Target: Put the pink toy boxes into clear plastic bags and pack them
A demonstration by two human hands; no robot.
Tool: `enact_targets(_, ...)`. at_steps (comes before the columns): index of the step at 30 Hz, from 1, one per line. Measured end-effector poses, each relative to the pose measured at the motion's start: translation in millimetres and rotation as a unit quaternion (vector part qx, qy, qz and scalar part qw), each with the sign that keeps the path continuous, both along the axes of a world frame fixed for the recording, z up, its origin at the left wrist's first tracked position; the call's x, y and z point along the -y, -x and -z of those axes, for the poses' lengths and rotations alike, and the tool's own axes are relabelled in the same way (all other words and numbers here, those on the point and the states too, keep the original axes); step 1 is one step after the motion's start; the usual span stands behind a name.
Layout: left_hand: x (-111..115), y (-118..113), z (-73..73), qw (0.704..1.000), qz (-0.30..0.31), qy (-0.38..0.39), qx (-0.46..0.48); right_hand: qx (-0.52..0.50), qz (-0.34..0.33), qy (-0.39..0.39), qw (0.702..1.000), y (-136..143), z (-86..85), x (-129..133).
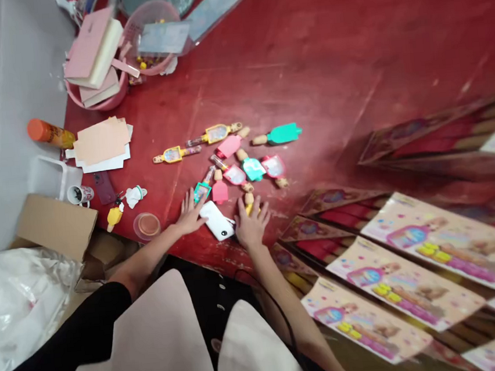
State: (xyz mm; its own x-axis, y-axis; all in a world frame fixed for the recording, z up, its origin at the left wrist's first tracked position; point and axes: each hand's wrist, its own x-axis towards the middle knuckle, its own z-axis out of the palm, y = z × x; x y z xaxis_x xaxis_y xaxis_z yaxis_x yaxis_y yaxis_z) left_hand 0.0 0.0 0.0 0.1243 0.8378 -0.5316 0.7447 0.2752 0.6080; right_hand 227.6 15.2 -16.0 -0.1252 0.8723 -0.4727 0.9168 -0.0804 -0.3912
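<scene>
My left hand (190, 214) lies low over the red table with its fingers apart, the fingertips at a small teal paddle-shaped toy (202, 192). Between my hands is a white device (216, 220), perhaps a power bank, with a cable at one corner. My right hand (252, 227) is spread over a yellow toy (249, 200), which it partly hides. Beyond them lie several similar toys: a coral one (219, 189), a teal one with a clear front (253, 168), a pink-framed one (274, 166), and a green one (284, 134).
Display boxes with printed cards (406, 287) crowd the right side. At the left are a stack of cards (105, 142), a mug (80, 194), an orange-capped bottle (50, 133) and a round cup (147, 225). Pink baskets (73, 97) stand at the far left.
</scene>
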Motion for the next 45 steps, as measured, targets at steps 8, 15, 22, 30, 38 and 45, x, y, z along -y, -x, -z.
enact_targets(8, 1.6, -3.0, -30.4, 0.989, -0.134, -0.050, -0.038, -0.192, 0.143, 0.002, 0.971, -50.7, -35.6, 41.3)
enact_targets(15, 9.8, -94.4, -17.3, 0.917, -0.354, 0.060, -0.172, -0.254, 0.106, 0.070, 0.959, -44.4, -49.6, 131.5)
enact_targets(22, -3.4, -136.7, -32.5, 0.885, -0.400, 0.055, -0.231, -0.303, 0.093, 0.051, 0.947, -99.3, -74.0, 159.4)
enact_targets(30, 15.9, -98.5, -56.7, 0.909, -0.359, 0.011, -0.210, -0.348, 0.194, -0.035, 0.917, -125.4, -107.9, 174.5)
enact_targets(38, 29.2, -77.3, -50.2, 0.959, -0.234, -0.099, -0.122, -0.374, 0.545, -0.210, 0.721, -238.6, -146.1, 233.2)
enact_targets(45, 32.0, -102.9, -50.5, 0.974, -0.174, -0.113, -0.093, -0.445, 0.704, -0.372, 0.409, -329.8, -190.7, 291.8)
